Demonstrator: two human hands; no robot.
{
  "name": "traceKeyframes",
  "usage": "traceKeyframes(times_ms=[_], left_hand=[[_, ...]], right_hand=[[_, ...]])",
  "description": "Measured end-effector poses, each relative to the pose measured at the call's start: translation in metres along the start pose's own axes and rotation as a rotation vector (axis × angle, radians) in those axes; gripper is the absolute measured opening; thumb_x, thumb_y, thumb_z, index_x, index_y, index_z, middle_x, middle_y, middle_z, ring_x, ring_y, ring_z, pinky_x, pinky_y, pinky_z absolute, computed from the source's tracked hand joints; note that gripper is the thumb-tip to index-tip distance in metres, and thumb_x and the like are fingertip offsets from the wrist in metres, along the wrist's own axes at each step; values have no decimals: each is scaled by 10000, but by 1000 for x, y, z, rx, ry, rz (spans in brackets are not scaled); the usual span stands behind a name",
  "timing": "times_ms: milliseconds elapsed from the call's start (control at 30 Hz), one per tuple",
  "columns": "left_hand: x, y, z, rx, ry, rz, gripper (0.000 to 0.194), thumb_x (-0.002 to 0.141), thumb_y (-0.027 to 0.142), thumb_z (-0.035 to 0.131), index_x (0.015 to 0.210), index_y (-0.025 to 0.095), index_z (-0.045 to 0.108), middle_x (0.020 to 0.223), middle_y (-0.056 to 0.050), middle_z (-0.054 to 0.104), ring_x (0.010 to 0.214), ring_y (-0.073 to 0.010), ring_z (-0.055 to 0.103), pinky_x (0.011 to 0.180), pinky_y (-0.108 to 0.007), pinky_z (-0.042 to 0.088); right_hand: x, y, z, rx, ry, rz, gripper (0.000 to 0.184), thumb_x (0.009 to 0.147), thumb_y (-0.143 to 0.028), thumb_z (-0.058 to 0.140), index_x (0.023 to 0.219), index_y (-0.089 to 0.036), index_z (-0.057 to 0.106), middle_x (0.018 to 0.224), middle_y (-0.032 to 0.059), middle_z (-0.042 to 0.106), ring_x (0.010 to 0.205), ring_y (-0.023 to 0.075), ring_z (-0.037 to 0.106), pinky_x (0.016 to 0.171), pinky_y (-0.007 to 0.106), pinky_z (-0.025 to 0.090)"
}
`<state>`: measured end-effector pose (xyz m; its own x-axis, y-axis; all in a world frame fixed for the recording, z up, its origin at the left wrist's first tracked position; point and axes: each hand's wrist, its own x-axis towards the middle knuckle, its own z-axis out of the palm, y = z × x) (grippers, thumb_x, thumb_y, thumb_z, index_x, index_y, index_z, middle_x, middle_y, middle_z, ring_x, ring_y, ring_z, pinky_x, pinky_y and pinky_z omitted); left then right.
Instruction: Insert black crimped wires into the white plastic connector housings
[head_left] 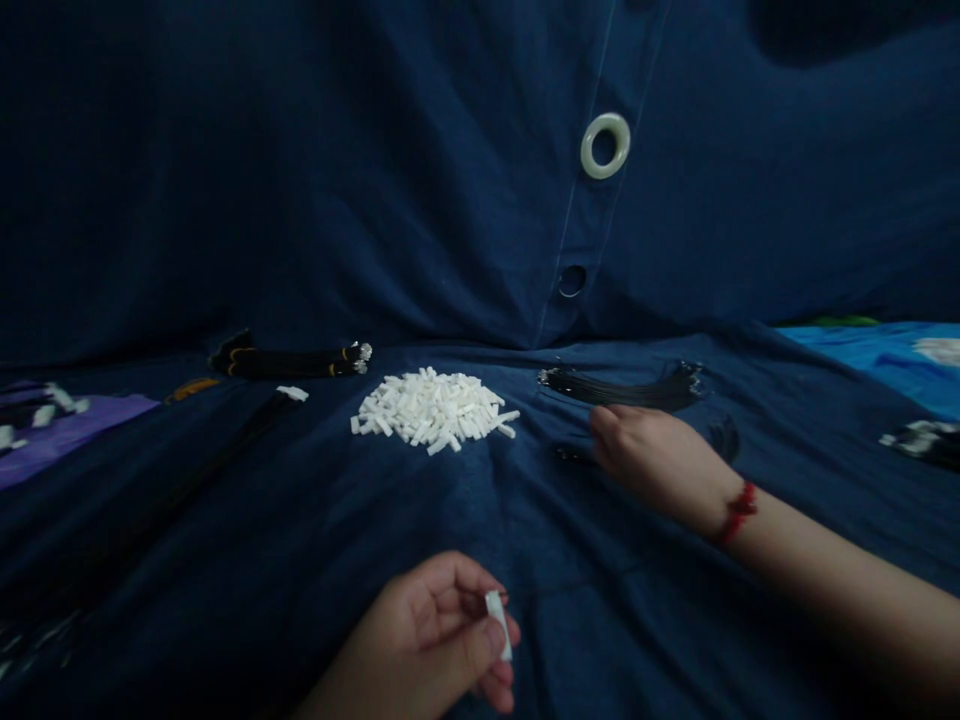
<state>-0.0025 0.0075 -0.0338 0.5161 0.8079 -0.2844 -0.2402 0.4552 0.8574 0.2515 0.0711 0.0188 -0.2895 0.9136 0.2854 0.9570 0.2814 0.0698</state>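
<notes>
In the head view, my left hand (450, 635) is at the bottom middle, its thumb and fingers pinching a small white plastic piece (498, 625) that looks like a connector housing. Over at the right, my right hand (649, 450), with a red bracelet at the wrist, reaches down to the cloth with curled fingers. It is just in front of a bundle of black wires (622, 388) with shiny metal ends. A few more dark wires (571, 455) lie partly under that hand. Whatever its fingertips grip is hidden. A pile of similar white pieces (435, 408) lies between and beyond both hands.
Dark blue cloth (450, 520) covers the surface and hangs behind, with a pale ring (605, 146) on it. Banded black wires (292, 360) lie back left. Another dark bundle with a white end (292, 394) stretches toward the left. Purple (97, 430) and bright blue (862, 360) sheets lie at the sides.
</notes>
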Motion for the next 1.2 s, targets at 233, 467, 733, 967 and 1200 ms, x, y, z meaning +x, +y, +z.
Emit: traceKeyframes(times_ms=[233, 467, 733, 967, 1200], left_hand=[[-1, 0, 2, -10, 25, -6, 414, 571, 434, 864, 749, 144, 629, 687, -1, 670, 532, -96, 620, 486, -191, 528], [-3, 10, 6, -24, 102, -17, 402, 557, 378, 883, 773, 127, 655, 623, 7, 659, 524, -103, 623, 499, -190, 527], [-18, 22, 13, -117, 131, 78, 192, 657, 212, 828, 739, 133, 674, 615, 7, 669, 530, -96, 622, 479, -154, 521], [-20, 23, 14, -185, 33, 71, 262, 602, 279, 875, 729, 154, 683, 619, 13, 684, 499, -88, 623, 463, -155, 522], [-20, 26, 17, -172, -2, 56, 269, 578, 282, 885, 691, 155, 676, 592, 19, 677, 481, -81, 617, 464, -152, 516]], right_hand=[[5, 15, 12, 43, -17, 17, 151, 868, -207, 594, 742, -137, 551, 686, -26, 541, 568, 93, 494, 571, 245, 434], [-7, -8, -31, 259, 467, -67, 91, 913, -227, 488, 970, -175, 538, 848, 24, 621, 731, 134, 604, 659, 236, 459], [-57, -67, -51, 530, 119, -382, 191, 954, -161, 397, 822, -212, 525, 709, -30, 559, 601, 84, 551, 534, 207, 407], [-58, -72, -46, 484, 169, -449, 236, 946, -127, 368, 758, -190, 498, 659, -25, 519, 551, 82, 501, 503, 214, 358], [-60, -72, -43, 435, 212, -497, 235, 942, -103, 373, 757, -194, 486, 651, -25, 523, 552, 98, 492, 503, 238, 352]])
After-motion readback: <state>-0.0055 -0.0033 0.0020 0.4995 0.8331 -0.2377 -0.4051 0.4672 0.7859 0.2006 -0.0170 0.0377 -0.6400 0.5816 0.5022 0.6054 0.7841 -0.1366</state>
